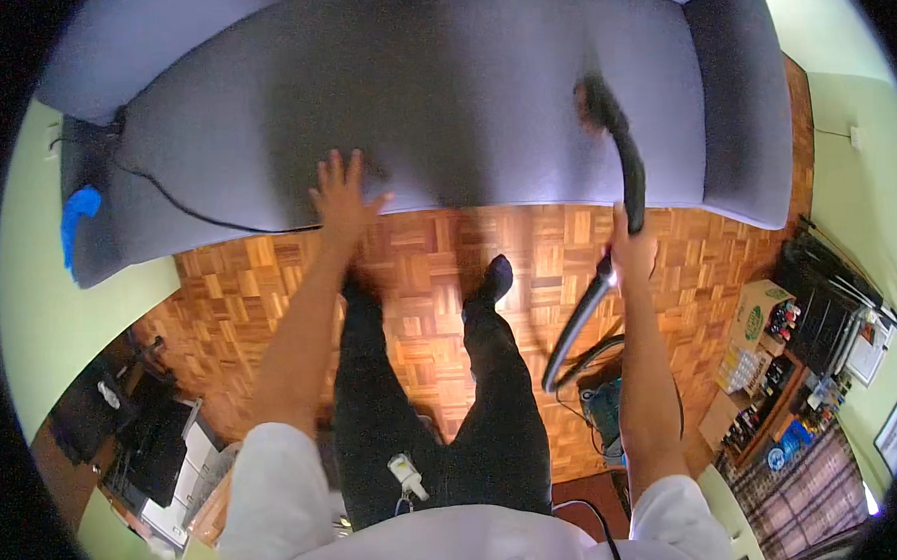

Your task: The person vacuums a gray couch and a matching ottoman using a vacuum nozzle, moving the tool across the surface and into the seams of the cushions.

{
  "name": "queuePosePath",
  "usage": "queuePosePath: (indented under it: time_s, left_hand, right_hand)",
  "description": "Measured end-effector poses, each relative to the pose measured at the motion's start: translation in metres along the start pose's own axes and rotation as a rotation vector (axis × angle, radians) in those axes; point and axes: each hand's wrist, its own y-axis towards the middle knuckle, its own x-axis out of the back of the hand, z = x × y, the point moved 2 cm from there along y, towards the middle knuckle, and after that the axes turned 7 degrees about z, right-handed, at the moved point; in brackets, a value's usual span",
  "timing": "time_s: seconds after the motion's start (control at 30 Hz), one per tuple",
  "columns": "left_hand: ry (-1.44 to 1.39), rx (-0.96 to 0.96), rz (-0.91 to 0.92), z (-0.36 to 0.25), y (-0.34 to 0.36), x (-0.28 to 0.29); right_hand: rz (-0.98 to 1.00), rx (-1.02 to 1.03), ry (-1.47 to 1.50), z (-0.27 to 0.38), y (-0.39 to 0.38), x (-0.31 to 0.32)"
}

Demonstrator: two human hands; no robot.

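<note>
Now | vacuum wand (633, 172) — black, curved | nozzle (603, 105) — blurred | hose (577, 320) — bent

I see the vac wand (633, 172), blk & curved, its nozzle end (599, 105) blurred over the R side of the grey sofa seat (531, 106); can't tell if touching. Blk hose (575, 325) bends down nr a teal vac body (602, 408), partly hidden, on the parquet floor (425, 316).

- Casting broad, soft shadows across the grey sofa (531, 106)
- Gleaming in warm patches on the parquet floor (229, 302)
- Blurring the black vacuum wand (631, 167) at its head
- Bending the walls (851, 102) toward a dark, rounded rim
</note>
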Motion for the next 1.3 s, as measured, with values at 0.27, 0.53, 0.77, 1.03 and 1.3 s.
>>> queuePosePath:
  time_s: [0.27, 0.53, 0.77, 1.03, 1.3]
  left_hand:
    - [0.13, -0.292, -0.161, 0.172, 0.019, 0.011]
    - [0.039, 0.388, -0.176, 0.36, 0.063, 0.0]
    - [0.185, 0.65, -0.226, 0.526, 0.03, 0.003]
    - [-0.699, 0.935, -0.304, 0.632, -0.01, 0.037]
    - [-1.509, 1.213, -0.951, 0.695, -0.071, 0.096]
  right_hand:
    - [0.03, -0.071, 0.217, 0.065, -0.039, -0.109]
    - [-0.036, 0.16, 0.098, 0.213, 0.113, -0.155]
    - [0.374, 0.178, 0.071, 0.226, -0.059, -0.289]
    - [0.686, 0.386, -0.341, 0.277, -0.179, -0.407]
    - [0.562, 0.481, -0.411, 0.371, -0.183, -0.497]
